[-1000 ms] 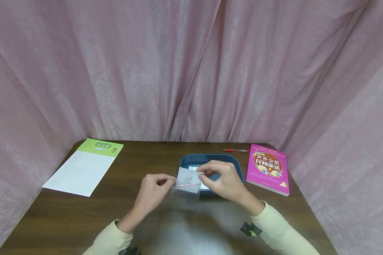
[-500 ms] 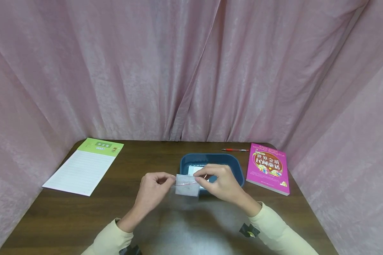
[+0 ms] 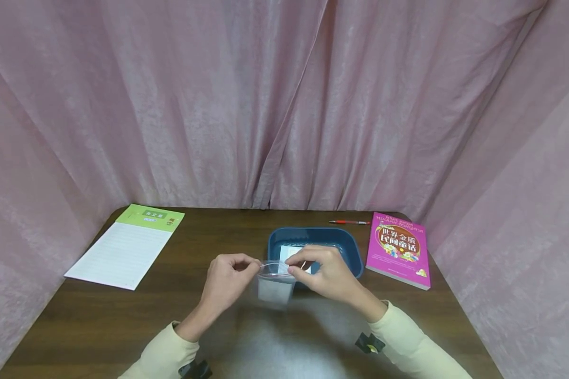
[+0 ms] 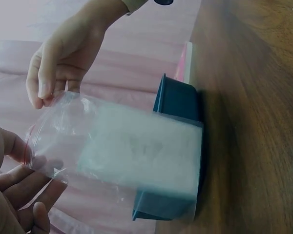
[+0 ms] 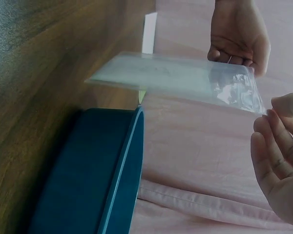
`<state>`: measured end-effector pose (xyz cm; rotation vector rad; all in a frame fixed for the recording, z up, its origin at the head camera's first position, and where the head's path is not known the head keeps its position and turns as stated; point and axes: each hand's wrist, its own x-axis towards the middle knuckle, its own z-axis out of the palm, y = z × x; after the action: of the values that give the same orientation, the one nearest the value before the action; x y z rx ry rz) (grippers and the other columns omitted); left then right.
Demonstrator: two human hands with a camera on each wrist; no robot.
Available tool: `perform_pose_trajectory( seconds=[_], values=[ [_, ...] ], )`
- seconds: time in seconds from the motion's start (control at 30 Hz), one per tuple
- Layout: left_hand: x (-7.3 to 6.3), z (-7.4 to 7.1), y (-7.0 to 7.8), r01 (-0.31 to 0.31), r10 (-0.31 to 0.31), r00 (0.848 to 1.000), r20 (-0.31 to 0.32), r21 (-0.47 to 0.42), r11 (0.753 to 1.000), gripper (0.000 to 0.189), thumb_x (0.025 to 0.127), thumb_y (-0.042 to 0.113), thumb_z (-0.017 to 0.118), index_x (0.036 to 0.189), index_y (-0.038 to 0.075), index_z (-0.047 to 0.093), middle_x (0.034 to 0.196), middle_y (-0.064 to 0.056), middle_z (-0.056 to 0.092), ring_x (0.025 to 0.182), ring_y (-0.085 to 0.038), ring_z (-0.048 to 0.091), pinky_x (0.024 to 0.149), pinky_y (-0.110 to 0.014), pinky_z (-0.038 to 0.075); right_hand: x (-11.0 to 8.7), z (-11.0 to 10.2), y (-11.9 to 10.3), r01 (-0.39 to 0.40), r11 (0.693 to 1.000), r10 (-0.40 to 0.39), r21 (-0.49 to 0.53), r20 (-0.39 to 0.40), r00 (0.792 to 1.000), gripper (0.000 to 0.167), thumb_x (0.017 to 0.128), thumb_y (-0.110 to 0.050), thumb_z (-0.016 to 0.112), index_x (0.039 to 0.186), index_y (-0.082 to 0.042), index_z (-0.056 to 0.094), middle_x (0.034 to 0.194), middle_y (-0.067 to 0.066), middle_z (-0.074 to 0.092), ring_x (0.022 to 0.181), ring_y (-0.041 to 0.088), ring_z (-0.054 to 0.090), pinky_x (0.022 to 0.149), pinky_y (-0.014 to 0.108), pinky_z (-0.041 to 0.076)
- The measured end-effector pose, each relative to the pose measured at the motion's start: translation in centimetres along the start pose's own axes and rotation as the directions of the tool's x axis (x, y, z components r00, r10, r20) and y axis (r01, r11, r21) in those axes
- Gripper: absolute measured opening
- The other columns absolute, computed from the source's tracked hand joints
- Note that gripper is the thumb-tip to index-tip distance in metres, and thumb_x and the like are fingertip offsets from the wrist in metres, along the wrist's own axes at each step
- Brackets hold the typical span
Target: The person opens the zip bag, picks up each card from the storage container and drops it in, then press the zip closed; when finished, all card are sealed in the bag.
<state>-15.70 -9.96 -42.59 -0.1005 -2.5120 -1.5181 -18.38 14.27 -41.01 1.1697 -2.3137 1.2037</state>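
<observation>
Between my two hands hangs a clear zip bag [image 3: 275, 289] with a red line along its mouth. A white card or paper [image 4: 141, 146] lies down inside it; its marks are blurred. My left hand [image 3: 229, 279] pinches one top corner of the bag between thumb and forefinger. The opposite corner is pinched by my right hand [image 3: 329, 271]. In the head view the mouth bows apart into a loop. Behind the bag stands a blue plastic basket [image 3: 351, 245], holding a white sheet [image 3: 288, 251] partly hidden by my right hand.
A writing pad [image 3: 128, 250] with a green top lies on the left of the wooden table [image 3: 123, 326]. On the right is a pink book [image 3: 398, 250], with a red pen [image 3: 349, 222] near its far corner. Pink curtains [image 3: 208, 105] surround the table.
The white card, earlier sticking up above the bag's mouth, has slid down into the bag. My right hand has shifted slightly left and now pinches the bag's corner.
</observation>
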Motion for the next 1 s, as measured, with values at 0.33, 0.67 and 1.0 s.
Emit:
perform_pose_trajectory(
  seconds=[0.33,0.67,1.0],
  values=[
    [0.1,-0.1,-0.7,0.015,-0.015,1.0,-0.015,0.015,1.0,0.008,0.086,0.018,0.075,0.08,0.016,0.081,0.082,0.004,0.077,0.071,-0.011,0.062,0.063,-0.025,0.048,0.0,-0.8,0.6,-0.035,0.999,0.035,0.006,-0.043,0.998,0.012,0.087,-0.011,0.08,0.099,-0.011,0.079,0.09,-0.008,0.074,0.078,0.004,0.066,0.068,0.032,0.058],
    [-0.1,-0.7,-1.0,0.022,-0.021,0.999,-0.029,0.021,1.0,0.007,0.084,0.017,0.075,0.08,0.016,0.081,0.079,0.004,0.076,0.07,-0.01,0.066,0.064,-0.024,0.049,-0.3,-1.9,4.3,-0.179,0.982,0.184,0.055,-0.1,0.978,0.013,0.089,-0.012,0.079,0.101,-0.015,0.079,0.09,-0.003,0.075,0.079,0.009,0.067,0.071,0.036,0.059],
    [-0.4,-1.1,-0.7,0.029,-0.028,0.999,-0.015,0.029,0.999,0.007,0.086,0.017,0.075,0.083,0.015,0.081,0.081,0.003,0.076,0.071,-0.01,0.066,0.063,-0.025,0.05,-0.5,-1.9,8.6,-0.346,0.938,0.346,0.008,-0.064,0.936,0.016,0.091,-0.021,0.078,0.106,-0.018,0.079,0.097,-0.005,0.076,0.086,0.012,0.068,0.075,0.031,0.057]
  ],
)
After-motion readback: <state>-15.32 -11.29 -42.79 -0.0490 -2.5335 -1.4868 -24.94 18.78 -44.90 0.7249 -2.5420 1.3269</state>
